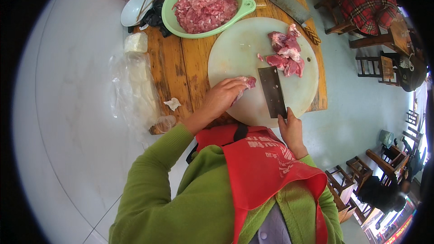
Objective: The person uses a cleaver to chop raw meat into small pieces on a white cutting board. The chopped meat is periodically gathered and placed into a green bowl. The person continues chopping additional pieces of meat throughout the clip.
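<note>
On a round white cutting board (237, 57), my left hand (222, 95) grips a piece of raw meat (250, 82), whose end shows past the fingers. My right hand (291, 127) holds the handle of a dark cleaver (272, 89); its broad blade is over the board, between the held piece and a pile of raw meat chunks (288, 52). A small meat scrap (260, 57) lies left of the pile. Beyond the board, a green plastic colander or basin (249, 5) holds a heap of cut meat (205, 8).
A second cleaver (290, 6) lies at the wooden table's (169, 64) far right. A white bowl (132, 8) with chopsticks, a black plastic bag (156, 13), a plastic-wrapped stack (139, 84) and crumpled tissue (173, 104) are at left. Wooden stools (386, 67) stand on the floor at right.
</note>
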`<state>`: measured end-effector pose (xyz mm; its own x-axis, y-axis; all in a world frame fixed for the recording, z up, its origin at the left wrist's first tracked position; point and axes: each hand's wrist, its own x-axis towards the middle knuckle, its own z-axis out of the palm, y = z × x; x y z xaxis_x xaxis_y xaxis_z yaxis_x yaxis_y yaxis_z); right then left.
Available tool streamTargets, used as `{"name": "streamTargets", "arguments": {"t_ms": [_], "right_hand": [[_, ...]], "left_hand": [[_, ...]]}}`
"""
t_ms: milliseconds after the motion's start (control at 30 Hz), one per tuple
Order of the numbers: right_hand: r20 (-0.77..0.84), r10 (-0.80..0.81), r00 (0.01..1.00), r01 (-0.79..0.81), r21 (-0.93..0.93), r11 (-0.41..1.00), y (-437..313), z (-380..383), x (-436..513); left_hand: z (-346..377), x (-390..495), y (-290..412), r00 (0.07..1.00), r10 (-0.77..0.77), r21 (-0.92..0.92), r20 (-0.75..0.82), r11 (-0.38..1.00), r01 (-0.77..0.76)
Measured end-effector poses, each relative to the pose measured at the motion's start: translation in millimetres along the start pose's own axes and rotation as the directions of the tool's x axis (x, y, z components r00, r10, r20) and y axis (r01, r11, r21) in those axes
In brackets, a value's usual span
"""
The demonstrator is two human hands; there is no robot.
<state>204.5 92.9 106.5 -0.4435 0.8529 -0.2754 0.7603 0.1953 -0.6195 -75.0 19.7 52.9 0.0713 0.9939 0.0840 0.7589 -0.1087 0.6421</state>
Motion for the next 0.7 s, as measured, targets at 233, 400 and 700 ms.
{"name": "streamTargets", "arguments": {"t_ms": [233,400,700], "right_hand": [[-0.005,0.043,0.999,-0.043,-0.093,0.995,1.0,-3.3,-7.6],[-0.018,0.062,0.998,-0.064,-0.099,0.993,-1.2,-9.4,-10.2],[0.005,-0.047,0.999,0.047,-0.088,0.995,-8.6,-12.5,-0.6]], "left_hand": [[48.6,32.7,-6.3,0.987,0.144,0.378,-0.066,0.919,-0.109],[48.7,39.2,-9.2,0.986,0.085,0.251,-0.14,0.967,-0.048],[31.7,12.8,18.2,0.908,-0.304,0.152,-0.289,0.922,0.357]]}}
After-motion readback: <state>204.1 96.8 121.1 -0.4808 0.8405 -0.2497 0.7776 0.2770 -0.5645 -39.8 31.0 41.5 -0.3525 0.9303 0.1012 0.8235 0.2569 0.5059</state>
